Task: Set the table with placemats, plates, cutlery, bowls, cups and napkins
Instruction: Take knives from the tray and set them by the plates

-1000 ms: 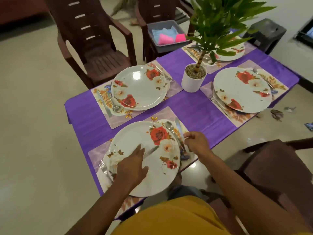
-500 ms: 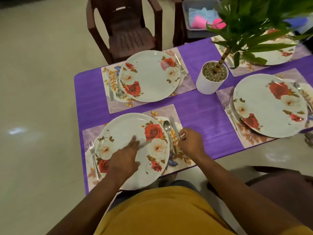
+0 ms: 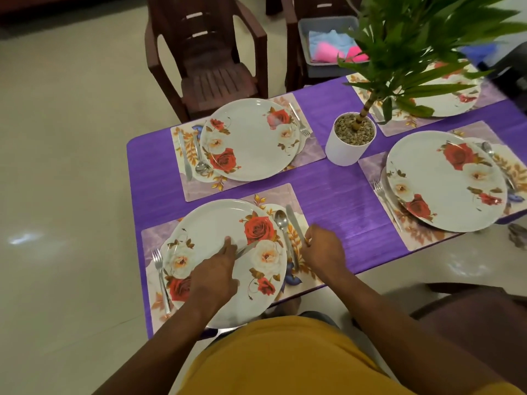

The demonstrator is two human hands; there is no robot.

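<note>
- While the left hand (image 3: pixel 212 276) lies flat with straight, spread fingers on the near plate (image 3: pixel 211 232), its fingertips (image 3: pixel 228 241) touch the plate's white middle, just beside the red rose print.
- A thin metal piece, apparently a knife (image 3: pixel 246 249), shows just right of those fingers, lying on the plate; whether the hand touches it I cannot tell.
- The right hand (image 3: pixel 323 249) sits off the plate's right edge, fingers curled down over the near placemat (image 3: pixel 296 201); it seems to pinch the lower end of a second knife (image 3: pixel 293 220), though the contact is hidden.
- A spoon (image 3: pixel 282 223) lies between that hand and the plate, just beside the knife.
- Left of the left hand, a fork (image 3: pixel 161 277) rests on the placemat's outer side, apart from the hand.
- Beyond both hands, a second plate (image 3: pixel 251 139) sits on its own mat with cutlery at both sides.
- Well right of the right hand lies a third plate (image 3: pixel 447 181), with a fork (image 3: pixel 386 203) at its near side.
- Past the right hand stands a white plant pot (image 3: pixel 349 141) on the purple tablecloth (image 3: pixel 336 201).
- Further off, a grey bin (image 3: pixel 325 67) with pink and blue cloth items sits on a chair (image 3: pixel 293 47).
</note>
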